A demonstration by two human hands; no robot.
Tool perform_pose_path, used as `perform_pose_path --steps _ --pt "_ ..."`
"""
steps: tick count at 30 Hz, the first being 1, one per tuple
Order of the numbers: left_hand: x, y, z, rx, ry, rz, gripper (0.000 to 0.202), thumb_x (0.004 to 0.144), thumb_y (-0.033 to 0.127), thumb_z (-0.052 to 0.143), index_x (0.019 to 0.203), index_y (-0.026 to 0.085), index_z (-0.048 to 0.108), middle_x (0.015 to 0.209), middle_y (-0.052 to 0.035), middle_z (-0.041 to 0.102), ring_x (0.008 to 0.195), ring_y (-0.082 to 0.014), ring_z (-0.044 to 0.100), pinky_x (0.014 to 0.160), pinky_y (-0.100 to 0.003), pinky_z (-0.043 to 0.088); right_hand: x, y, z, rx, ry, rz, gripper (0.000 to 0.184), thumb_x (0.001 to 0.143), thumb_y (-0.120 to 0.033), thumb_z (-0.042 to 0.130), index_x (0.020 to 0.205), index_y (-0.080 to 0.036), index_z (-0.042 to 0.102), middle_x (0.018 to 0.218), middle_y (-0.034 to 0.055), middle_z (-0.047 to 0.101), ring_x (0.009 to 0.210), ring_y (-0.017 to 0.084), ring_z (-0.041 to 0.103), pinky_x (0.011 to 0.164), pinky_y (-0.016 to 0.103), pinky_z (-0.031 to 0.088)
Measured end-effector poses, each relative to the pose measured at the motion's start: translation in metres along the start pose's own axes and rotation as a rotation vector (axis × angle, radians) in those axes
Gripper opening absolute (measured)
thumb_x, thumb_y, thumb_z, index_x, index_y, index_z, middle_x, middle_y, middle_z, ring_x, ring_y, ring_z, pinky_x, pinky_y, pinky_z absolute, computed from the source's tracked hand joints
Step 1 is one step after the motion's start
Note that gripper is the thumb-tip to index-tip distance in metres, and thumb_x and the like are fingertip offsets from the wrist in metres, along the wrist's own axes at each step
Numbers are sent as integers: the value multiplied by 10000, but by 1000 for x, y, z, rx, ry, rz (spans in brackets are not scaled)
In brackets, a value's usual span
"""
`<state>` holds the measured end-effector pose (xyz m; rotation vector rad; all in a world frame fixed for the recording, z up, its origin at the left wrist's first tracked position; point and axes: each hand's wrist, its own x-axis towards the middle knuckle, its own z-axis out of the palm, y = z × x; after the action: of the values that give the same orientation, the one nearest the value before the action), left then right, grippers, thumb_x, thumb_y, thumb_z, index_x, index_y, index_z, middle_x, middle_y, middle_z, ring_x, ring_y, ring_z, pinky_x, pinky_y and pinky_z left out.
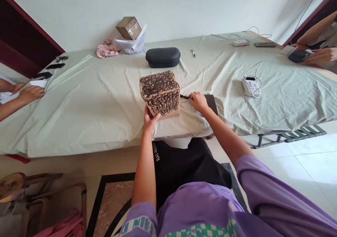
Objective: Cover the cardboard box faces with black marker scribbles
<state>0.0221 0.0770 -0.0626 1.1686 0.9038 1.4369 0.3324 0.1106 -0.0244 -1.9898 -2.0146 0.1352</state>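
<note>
A cardboard box [159, 93] stands on the pale cloth, its top and front covered with black looped scribbles. My left hand [150, 117] grips the box at its lower left front corner, thumb across the front; the other fingers are partly hidden by the box. Between the fingers of my right hand [198, 101] is a black marker [185, 96], its tip pointing at the right side of the box. Whether the tip touches the cardboard I cannot tell. Beneath my right wrist lies a dark flat object [212, 104].
Behind the box sit a black hard case [163, 57], a small pen [193, 53], a pink cloth [107, 48] and a plastic tub [133, 46] holding a smaller box [129, 28]. To the right is a white device [251, 86] with a cable. Other people's hands [31, 94] show at both table ends.
</note>
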Motion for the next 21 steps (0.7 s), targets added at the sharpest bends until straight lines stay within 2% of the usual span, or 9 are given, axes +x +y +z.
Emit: perform_pose_path --steps 5,11,16,21 --pt "1 -4 -2 -9 6 11 1094 600 494 1031 1546 279 525 1563 -155 582 1506 -368 536 1315 -522 370 9 -8 9 29 18 -7 291 1009 -231 562 1222 -172 751 1269 174 759 1194 355 613 997 448 483" --pt "10 -17 -11 55 -49 95 1218 621 561 1010 1637 329 379 1695 -154 444 1557 -375 476 1309 -536 381 23 -18 22 70 60 12 272 981 -210 584 1190 -188 756 1213 148 779 1159 359 606 960 456 472" --pt "15 -30 -17 101 -56 118 1199 662 602 981 1654 353 356 1666 -145 472 1549 -379 482 1305 -559 384 32 -24 29 99 99 1 263 1009 -228 564 1153 -199 782 1231 131 798 1200 370 594 997 473 448" --pt "15 -33 -17 107 -42 152 1190 677 602 974 1661 355 353 1661 -136 487 1540 -364 495 1313 -546 375 39 -29 39 125 121 15 274 1023 -240 560 1138 -211 807 1221 121 818 1205 367 599 1013 475 437"
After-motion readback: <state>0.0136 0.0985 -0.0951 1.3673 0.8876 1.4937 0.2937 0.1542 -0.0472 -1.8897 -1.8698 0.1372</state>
